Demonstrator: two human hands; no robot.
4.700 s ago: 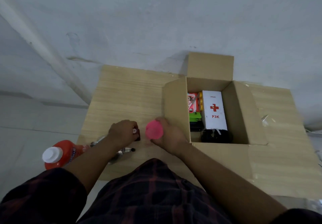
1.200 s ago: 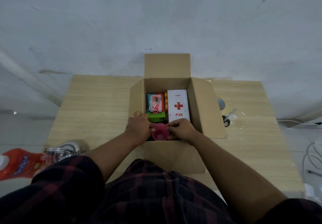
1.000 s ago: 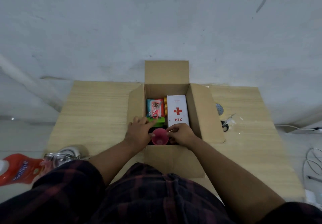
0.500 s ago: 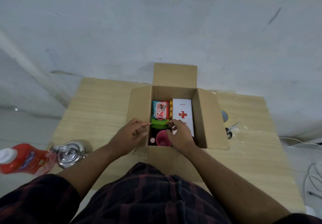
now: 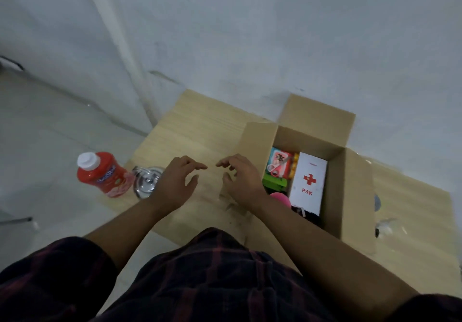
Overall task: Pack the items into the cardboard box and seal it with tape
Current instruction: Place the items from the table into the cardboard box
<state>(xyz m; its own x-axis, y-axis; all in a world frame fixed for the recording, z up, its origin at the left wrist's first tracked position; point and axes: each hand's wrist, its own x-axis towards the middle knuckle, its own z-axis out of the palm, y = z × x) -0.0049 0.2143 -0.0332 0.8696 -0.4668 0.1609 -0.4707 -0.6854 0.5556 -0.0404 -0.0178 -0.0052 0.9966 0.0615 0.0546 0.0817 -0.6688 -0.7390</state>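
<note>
From where I stand the packing looks partly done. The box [image 5: 317, 119] is open, all its flaps up and no tape on it. Inside it I can see a white kit [image 5: 308, 181] marked P3K, a pink cup [image 5: 280, 200] at the near end, a green thing [image 5: 273, 184], a bright packet [image 5: 278, 164] towards the far end, and something black [image 5: 307, 215] that is too dark to name.

Left of the box, a red bottle [image 5: 102, 175] and a shiny metal pot [image 5: 147, 181] are not yet packed. My guess is that those two go in next, then the flaps close and the tape goes on. Small blurred bits lie right of the box; I can't tell whether the tape is among them.

Both hands hold nothing. The left hand [image 5: 175, 184] hovers left of the box, near the pot, with its fingers loosely bent. The right hand [image 5: 242, 181] is at the box's left flap, fingers relaxed and pointing away from the box, fingertips close to the left hand's.
</note>
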